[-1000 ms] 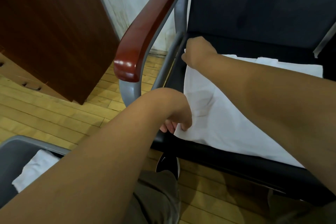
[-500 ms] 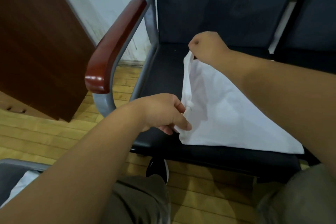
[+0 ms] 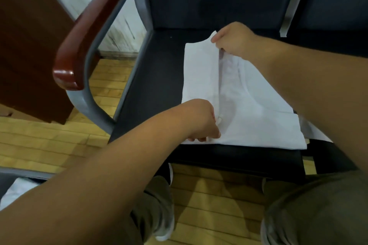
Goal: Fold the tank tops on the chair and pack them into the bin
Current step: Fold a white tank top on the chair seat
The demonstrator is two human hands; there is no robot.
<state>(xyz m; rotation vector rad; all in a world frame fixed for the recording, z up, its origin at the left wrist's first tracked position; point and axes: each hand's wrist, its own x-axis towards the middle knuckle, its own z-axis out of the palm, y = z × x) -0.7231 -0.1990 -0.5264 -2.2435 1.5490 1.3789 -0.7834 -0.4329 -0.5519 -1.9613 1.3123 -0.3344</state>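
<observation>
Head camera: soft white fabric tank top [image 3: 258,123] lies on black padded chair seat [image 3: 157,85], its left edge folded over as a long strip.
Left hand [image 3: 203,123]: pinching the strip at the seat's front.
Right hand [image 3: 233,40]: pinching it toward the seat's back.

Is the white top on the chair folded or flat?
Half folded: left hand and right hand hold one side of the tank top turned over its middle.

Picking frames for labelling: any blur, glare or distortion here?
Head view: soft overall, blur heaviest on the dark brown wooden cabinet; glare spot on the glossy red-brown armrest; wide-angle bending of the grey metal chair frame; white tank top evenly lit.
</observation>
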